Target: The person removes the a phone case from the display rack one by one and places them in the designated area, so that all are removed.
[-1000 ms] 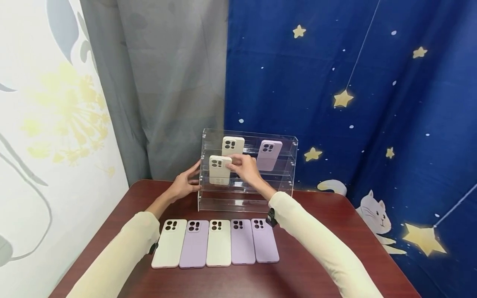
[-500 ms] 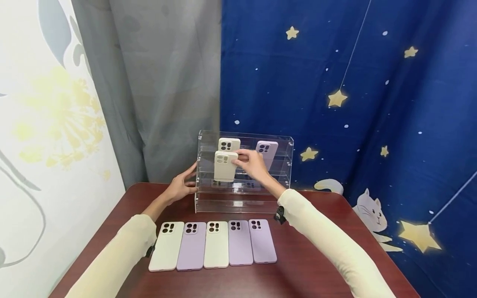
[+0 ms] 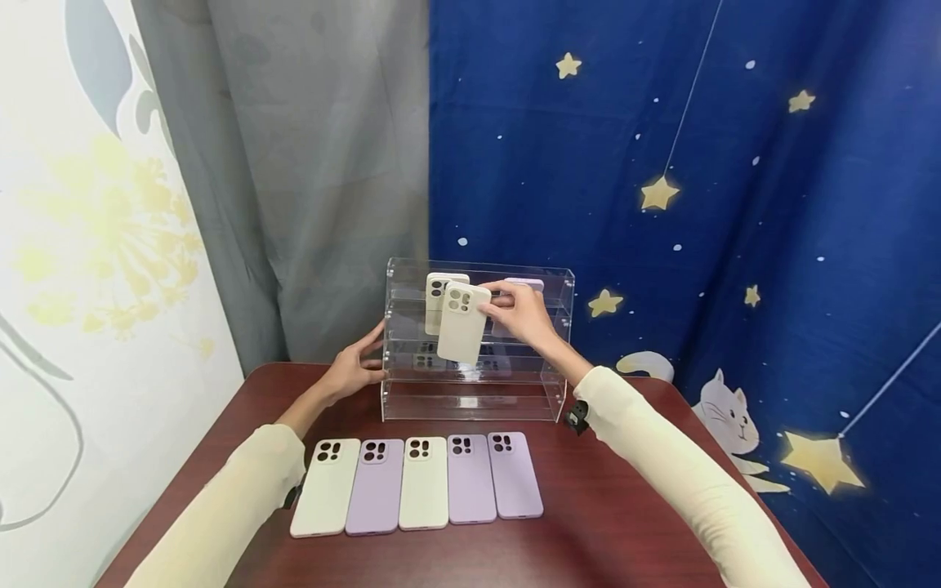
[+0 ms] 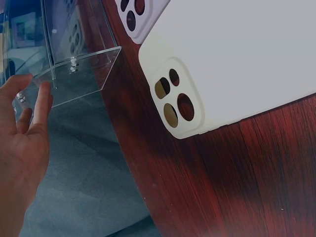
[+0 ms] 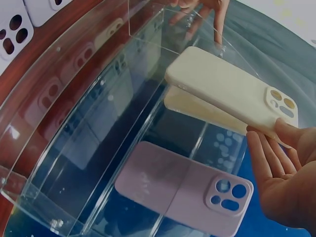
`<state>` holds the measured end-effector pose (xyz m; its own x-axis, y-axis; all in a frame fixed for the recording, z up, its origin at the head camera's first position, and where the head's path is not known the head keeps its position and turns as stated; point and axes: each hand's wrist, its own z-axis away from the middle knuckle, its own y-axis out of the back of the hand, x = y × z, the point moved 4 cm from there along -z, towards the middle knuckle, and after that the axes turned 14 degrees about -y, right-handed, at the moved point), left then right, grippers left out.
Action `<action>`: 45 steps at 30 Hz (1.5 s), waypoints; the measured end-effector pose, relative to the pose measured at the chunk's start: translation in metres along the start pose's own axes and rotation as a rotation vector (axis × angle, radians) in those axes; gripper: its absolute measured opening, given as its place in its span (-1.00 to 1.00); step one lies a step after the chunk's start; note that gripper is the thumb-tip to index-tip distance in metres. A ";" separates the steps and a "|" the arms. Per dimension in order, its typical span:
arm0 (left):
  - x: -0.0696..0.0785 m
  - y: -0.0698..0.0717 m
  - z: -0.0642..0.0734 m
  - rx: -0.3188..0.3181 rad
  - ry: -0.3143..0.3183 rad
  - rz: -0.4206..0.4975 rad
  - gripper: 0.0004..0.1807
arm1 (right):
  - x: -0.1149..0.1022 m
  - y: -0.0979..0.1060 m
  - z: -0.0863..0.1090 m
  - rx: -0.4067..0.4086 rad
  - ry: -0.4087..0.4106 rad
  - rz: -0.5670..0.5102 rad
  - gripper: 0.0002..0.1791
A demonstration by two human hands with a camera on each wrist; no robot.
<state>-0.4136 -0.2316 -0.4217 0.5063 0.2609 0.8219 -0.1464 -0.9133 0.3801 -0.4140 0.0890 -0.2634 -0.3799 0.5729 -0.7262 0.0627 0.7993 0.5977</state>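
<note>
My right hand (image 3: 525, 317) pinches a cream phone case (image 3: 461, 331) by its upper right edge, between thumb and fingers. The case is slightly tilted, in front of the clear acrylic display stand (image 3: 419, 406). Behind it, a second cream case (image 3: 432, 317) leans in the stand on the left, partly hidden. A purple case (image 5: 158, 185) leans in the stand on the right; in the head view my right hand covers most of it. With fingers extended, my left hand (image 3: 351, 376) rests against the stand's left side panel.
Several cases lie in a row on the dark red table (image 3: 617, 506) before the stand, among them a white case (image 3: 327, 490) at the left end and a purple case (image 3: 516, 478) at the right end. A grey curtain (image 3: 331, 204) and a blue starry curtain (image 3: 544, 188) hang behind.
My right hand has drawn the cream case up and to the right, away from the stand's lower left tier, and tilted it. My left hand stays at the stand's side.
</note>
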 end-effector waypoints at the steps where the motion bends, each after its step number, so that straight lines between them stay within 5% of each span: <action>1: 0.000 0.000 0.000 -0.002 0.002 0.003 0.18 | 0.001 0.002 0.001 -0.004 0.003 -0.001 -0.59; 14: 0.000 -0.001 0.000 0.008 0.005 0.021 0.18 | 0.023 0.031 0.023 -0.052 -0.043 -0.053 -0.56; 27: 0.000 -0.001 0.000 0.006 -0.005 0.036 0.17 | 0.078 0.057 0.044 -0.076 -0.174 -0.056 -0.55; 45: -0.001 0.000 -0.001 0.003 -0.014 0.032 0.17 | 0.135 0.065 0.076 -0.196 -0.268 -0.146 -0.53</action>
<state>-0.4151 -0.2316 -0.4218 0.5132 0.2273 0.8276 -0.1603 -0.9219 0.3526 -0.3909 0.2322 -0.3485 -0.1144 0.5037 -0.8563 -0.1624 0.8408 0.5163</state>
